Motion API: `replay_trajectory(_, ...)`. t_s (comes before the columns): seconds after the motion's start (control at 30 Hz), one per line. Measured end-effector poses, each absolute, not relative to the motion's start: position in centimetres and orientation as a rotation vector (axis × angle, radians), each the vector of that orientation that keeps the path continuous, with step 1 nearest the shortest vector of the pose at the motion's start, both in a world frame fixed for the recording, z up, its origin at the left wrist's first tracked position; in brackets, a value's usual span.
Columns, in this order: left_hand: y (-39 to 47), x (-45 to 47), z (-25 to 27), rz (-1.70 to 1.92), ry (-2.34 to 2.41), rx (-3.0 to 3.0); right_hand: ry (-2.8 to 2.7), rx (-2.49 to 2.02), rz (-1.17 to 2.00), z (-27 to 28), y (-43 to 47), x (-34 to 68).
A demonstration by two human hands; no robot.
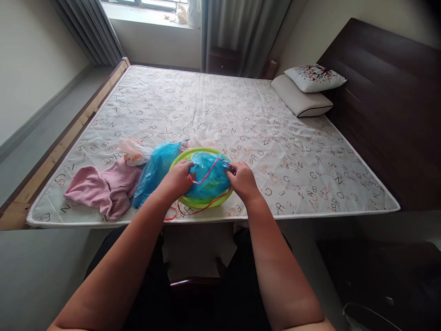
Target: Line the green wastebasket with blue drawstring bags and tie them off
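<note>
A blue plastic bag [208,181] with a red drawstring [209,172] lies in a yellow-green basket [198,202] at the near edge of the mattress. On the bag's left side, my left hand [181,178] is closed on the bag and its red string. At the opposite side, my right hand [241,179] pinches the bag's edge near the string. The string's loose end trails over the basket rim onto the mattress. Another blue plastic bag [155,172] lies just left of the basket. What the bag in the basket holds is hidden.
A pink cloth [103,186] and a white-and-orange plastic bag [133,151] lie to the left. Behind the basket is a clear crumpled bag [204,135]. Pillows [303,94] rest by the dark headboard [382,87]. The mattress [310,184] ends close to my body.
</note>
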State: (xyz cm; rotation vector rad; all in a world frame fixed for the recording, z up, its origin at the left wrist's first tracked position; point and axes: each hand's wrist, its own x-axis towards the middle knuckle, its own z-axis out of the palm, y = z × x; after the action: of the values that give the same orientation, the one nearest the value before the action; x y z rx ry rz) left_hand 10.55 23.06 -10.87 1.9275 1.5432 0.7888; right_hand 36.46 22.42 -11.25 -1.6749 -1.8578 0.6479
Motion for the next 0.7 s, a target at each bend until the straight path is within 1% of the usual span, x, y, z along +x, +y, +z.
replay_trajectory(0.23,23.3,7.8,-7.3,0.99,1.853,1.734,-1.334,-1.444,1.038,-11.2,22.6,37.3)
replay_trajectory(0.33,23.1,7.2,-6.7,0.851,1.934,1.608,-1.223,-1.386,1.162,-11.8,22.9,37.7)
replay_trajectory(0.4,23.2,6.5,-6.8,0.69,2.004,1.606,-1.203,-1.443,1.175,-12.1,23.0,38.1)
replay_trajectory(0.53,23.6,4.3,-8.0,0.454,2.201,1.706,-1.249,-1.696,1.065,-12.0,22.9,38.9)
replay_trajectory(0.6,23.8,3.2,-8.9,0.466,2.209,1.682,-1.203,-1.73,1.118,-11.8,22.8,39.1)
replay_trajectory(0.7,23.9,2.2,-10.0,0.601,2.215,1.622,-1.079,-1.664,1.228,-11.6,22.7,38.9)
